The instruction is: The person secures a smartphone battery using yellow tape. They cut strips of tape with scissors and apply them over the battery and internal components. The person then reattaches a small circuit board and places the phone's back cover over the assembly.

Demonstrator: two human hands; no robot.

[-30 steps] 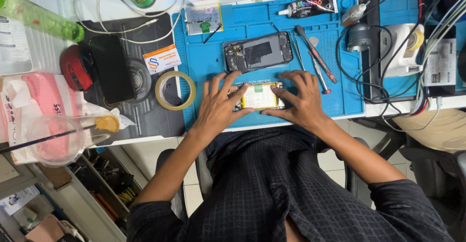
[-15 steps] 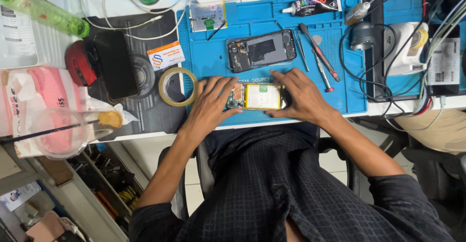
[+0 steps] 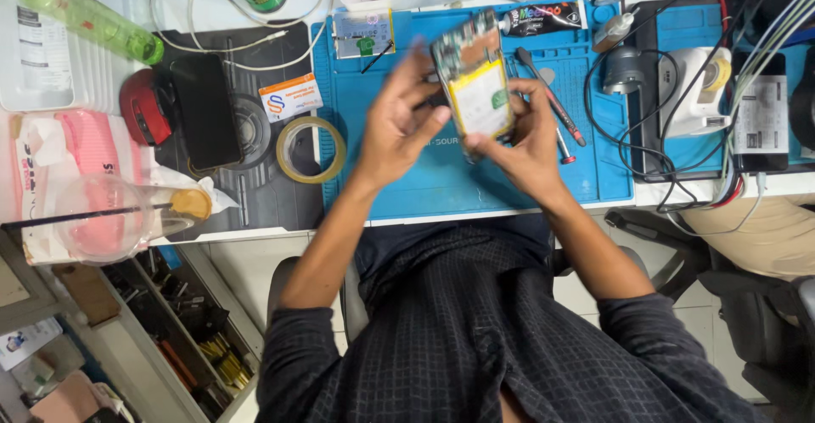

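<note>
An opened phone body (image 3: 477,79) with a yellow battery and a green circuit board is held up above the blue work mat (image 3: 407,181). My right hand (image 3: 525,139) grips its lower and right side. My left hand (image 3: 399,117) holds its left edge, fingers curled around it. The phone is tilted, its top end pointing away from me. It hides whatever lies on the mat right behind it.
A tape roll (image 3: 311,149) lies left of the mat. A black phone (image 3: 205,109) and a red round object (image 3: 142,105) sit further left. Screwdrivers (image 3: 553,99), a black glue tube (image 3: 543,17), cables (image 3: 671,160) and green bottles (image 3: 89,16) ring the mat.
Both hands lifted the opened phone body off the mat near the front edge and raised it, turning it upright. The dark phone frame that lay on the mat is now hidden.
</note>
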